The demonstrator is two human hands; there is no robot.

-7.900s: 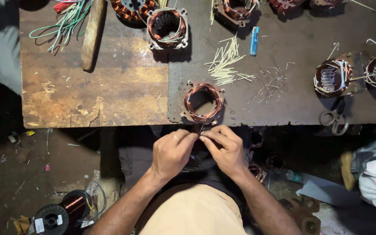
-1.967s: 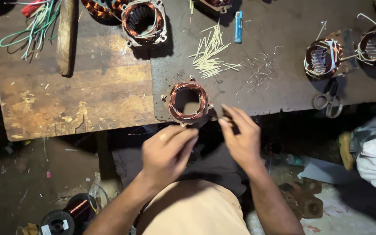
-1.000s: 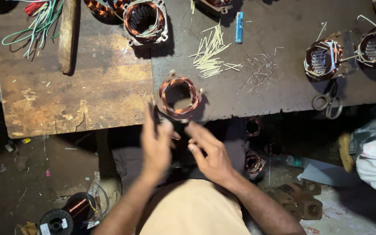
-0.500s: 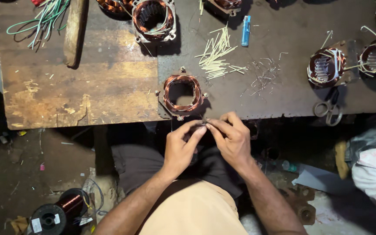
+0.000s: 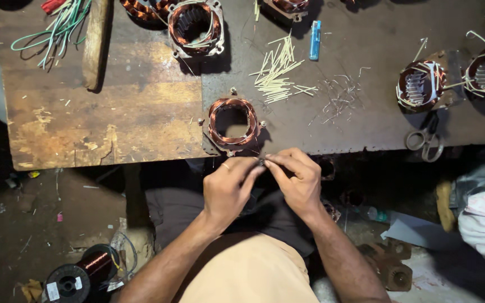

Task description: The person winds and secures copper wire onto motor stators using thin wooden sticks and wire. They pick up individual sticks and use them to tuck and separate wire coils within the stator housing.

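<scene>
Both hands' fingers (image 5: 262, 163) pinching copper wire ends (image 5: 260, 157); copper-wound stator (image 5: 232, 122) just beyond

Your counter (image 5: 113, 129) is worn wood left, dark metal right. On it you have wound stators (image 5: 232, 122), scissors (image 5: 425, 140), pale sticks (image 5: 276, 76), blue lighter (image 5: 315, 40), green wires (image 5: 57, 28).

Bench clutter: scissors (image 5: 425, 140) near the front edge on the right, blue lighter (image 5: 315, 40) up top, pile of pale sticks (image 5: 277, 73) just left of it. Wooden handle (image 5: 95, 44) beside green wires (image 5: 57, 28) at the far left. Copper wire spool (image 5: 79, 275) sits on the floor.
</scene>
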